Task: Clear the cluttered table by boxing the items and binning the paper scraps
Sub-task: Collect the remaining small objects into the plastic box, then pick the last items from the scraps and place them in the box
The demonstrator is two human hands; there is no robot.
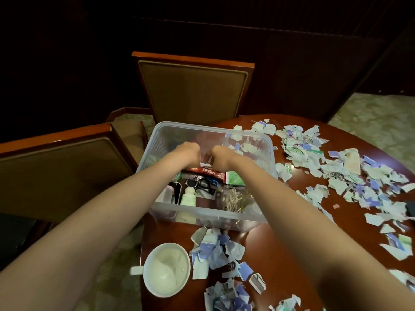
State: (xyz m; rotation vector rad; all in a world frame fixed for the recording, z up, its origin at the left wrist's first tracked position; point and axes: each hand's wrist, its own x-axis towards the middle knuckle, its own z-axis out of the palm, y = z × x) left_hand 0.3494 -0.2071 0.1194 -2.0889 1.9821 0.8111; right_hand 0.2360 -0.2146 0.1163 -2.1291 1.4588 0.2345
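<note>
A clear plastic box [258, 217] stands on the round wooden table [276, 248]. It holds a red Nescafe sachet [207, 172], a green packet [234, 178], keys [199, 182], a small pale bottle [188, 196], a phone [176, 190] and a coil of string [233, 198]. Both my hands reach down into the box with fingers curled. My left hand [187, 152] and my right hand [221, 157] are close together and pinch a small white packet [205, 164] between them above the sachet. Torn paper scraps [350, 173] cover the table to the right and in front [215, 250].
A white mug [167, 269] sits at the table's near left edge. Two wooden chairs with brown padding stand behind [193, 90] and to the left [60, 173] of the table. A dark object [410, 208] lies at the far right edge.
</note>
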